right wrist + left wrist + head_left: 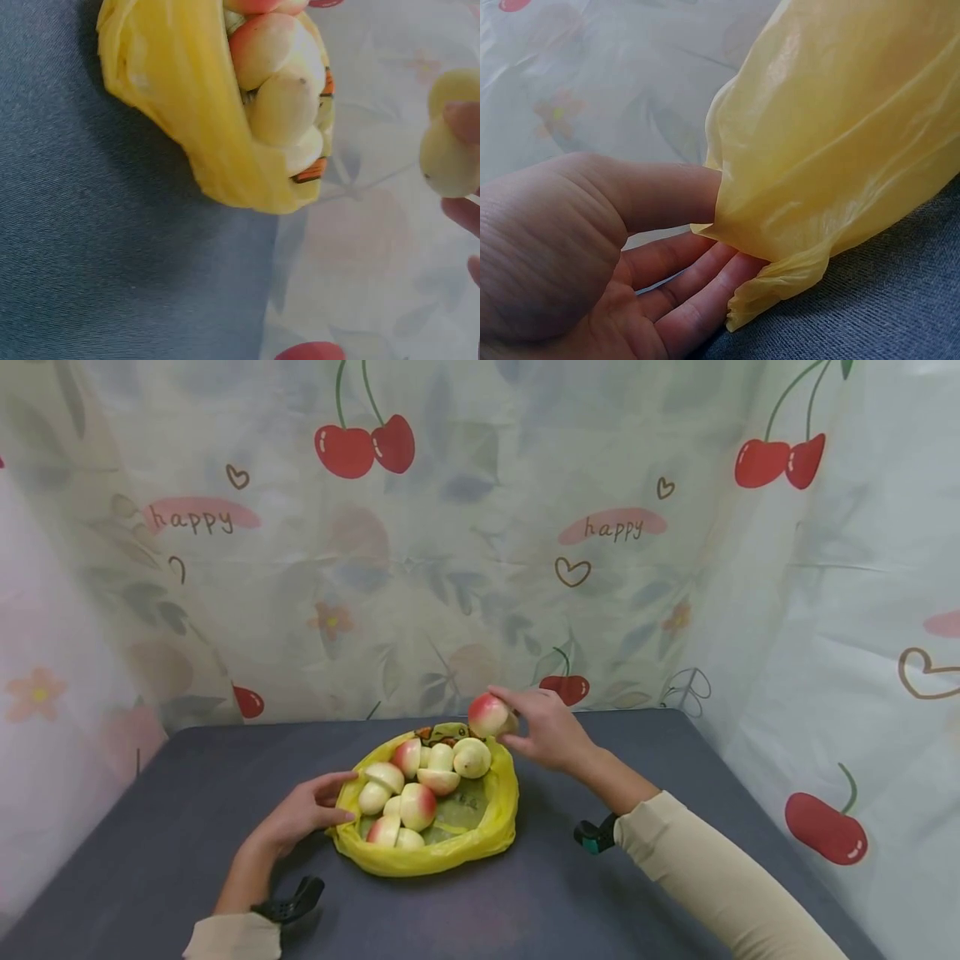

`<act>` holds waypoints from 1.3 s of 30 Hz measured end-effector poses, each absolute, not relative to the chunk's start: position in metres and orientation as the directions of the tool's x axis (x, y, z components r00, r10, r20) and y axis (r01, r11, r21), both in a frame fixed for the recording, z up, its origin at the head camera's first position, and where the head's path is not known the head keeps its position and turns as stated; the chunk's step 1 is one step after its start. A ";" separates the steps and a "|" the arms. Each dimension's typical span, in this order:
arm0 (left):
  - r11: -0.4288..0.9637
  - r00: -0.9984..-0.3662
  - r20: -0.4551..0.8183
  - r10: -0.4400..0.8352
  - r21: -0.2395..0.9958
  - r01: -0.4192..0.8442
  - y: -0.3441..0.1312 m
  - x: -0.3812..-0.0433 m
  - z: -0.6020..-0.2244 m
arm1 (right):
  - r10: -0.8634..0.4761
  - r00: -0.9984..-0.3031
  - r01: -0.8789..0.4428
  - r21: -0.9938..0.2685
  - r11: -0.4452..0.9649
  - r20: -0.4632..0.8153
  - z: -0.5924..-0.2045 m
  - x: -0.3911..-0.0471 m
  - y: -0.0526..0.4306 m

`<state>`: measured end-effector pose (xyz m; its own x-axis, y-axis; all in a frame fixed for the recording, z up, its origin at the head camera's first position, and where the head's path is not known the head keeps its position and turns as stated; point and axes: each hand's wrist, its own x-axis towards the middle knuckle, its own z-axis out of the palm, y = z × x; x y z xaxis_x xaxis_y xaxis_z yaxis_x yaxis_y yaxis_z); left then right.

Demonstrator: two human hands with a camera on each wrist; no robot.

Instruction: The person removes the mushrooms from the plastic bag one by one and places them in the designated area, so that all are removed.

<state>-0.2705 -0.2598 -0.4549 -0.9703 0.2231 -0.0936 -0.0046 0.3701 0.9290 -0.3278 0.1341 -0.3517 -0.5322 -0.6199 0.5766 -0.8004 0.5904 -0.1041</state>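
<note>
My right hand (551, 727) holds a toy mushroom (489, 716), cream with a red-blushed cap, above the far right rim of a yellow plastic bag (420, 860). In the right wrist view, the held mushroom (448, 157) shows at the right edge, raised clear of the bag. Several similar mushrooms (417, 806) lie inside the bag, whose rim is spread in a round shape. At the bag's left side, my left hand (300, 812) grips the edge with thumb and fingers. The left wrist view shows a yellow fold between them, hiding the fingertips.
A dark grey cloth (585, 893) covers the table. Behind it hangs a pale curtain (480, 610) printed with cherries and flowers, which also runs along both sides. An orange and black pattern (441, 734) shows at the bag's far inner side.
</note>
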 end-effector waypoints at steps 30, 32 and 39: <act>0.345 -0.976 -0.093 0.198 0.938 -0.019 -0.259 -0.268 -0.456 | -0.435 -0.807 -0.504 -0.082 0.860 0.399 -0.424 -0.378 0.151; 0.348 -0.977 -0.091 0.194 0.937 -0.018 -0.259 -0.268 -0.456 | -0.443 -0.810 -0.496 -0.046 0.867 0.385 -0.426 -0.380 0.153; 0.352 -0.977 -0.091 0.192 0.936 -0.018 -0.259 -0.269 -0.457 | -0.429 -0.842 -0.455 -0.003 0.891 0.328 -0.432 -0.386 0.156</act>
<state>-0.2690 -0.2590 -0.4568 -0.9773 0.1915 -0.0907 -0.0180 0.3517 0.9359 -0.3859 0.1555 -0.4315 -0.8418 -0.4291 0.3276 -0.4550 0.8905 -0.0027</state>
